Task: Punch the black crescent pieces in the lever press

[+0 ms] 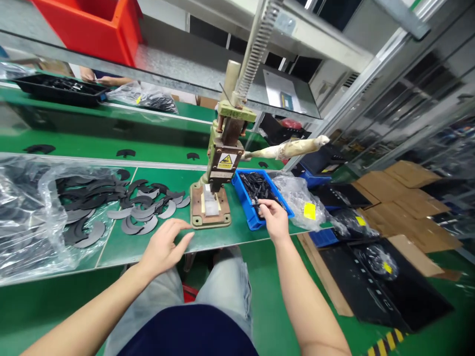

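My right hand (273,217) is over the near edge of a blue bin (253,220), its fingers pinched on a small black part (257,204). More small black parts (256,184) fill the bin. My left hand (166,244) is held above the table's front edge, thumb and fingers apart, with nothing in it. Between my hands stands a hand press (224,163) with a long lever (289,148) pointing right. A pale block (211,205) sits on the press base under the ram. Left of the press lie loose, black, curved flat pieces (143,210).
A clear plastic bag (33,217) of curved pieces covers the table's left. Another bag (302,202) lies right of the bin. A red bin (92,34) stands on the shelf above. Behind, a co-worker's hands (106,79) show near a black tray (59,90). Cartons (404,198) stand at right.
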Motion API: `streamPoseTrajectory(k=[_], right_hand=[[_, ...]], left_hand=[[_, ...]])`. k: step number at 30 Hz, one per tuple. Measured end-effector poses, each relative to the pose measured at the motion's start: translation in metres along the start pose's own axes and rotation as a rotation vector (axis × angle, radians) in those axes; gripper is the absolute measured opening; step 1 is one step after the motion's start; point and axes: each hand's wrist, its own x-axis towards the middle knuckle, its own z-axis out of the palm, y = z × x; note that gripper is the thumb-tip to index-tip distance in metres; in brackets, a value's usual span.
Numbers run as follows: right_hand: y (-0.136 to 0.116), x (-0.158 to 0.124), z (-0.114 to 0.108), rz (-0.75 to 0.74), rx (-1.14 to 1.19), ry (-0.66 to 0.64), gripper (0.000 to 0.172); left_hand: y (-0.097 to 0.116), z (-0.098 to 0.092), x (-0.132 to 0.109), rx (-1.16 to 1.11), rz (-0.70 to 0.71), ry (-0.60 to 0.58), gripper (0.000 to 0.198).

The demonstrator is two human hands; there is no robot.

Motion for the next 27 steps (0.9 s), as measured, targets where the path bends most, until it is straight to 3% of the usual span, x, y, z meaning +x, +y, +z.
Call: streamPoseTrajectory(k=[5,9,14,27], right_hand=[[-0.027,-0.058,0.059,-0.017,0.282,-0.084,0.032],[-0.043,-0.081,0.083,-0.034,0.404,-0.166,0.026],[-0.051,-0.092,0.091,-0.051,0.447,-0.232,0.024],[-0.046,-0.095,0.098,-0.079,0.34,-0.3,0.025]], left_hand=[[0.049,0.009,0.027,-0.189,0.033,-0.069,0.033],[0.06,0.016,0.035,-0.238,0.046,-0.094,0.029],[0.058,0.013,0.031,-0.262,0.025,-0.061,0.017],[0.051,0.004,0.027,-0.17,0.108,-0.062,0.016]])
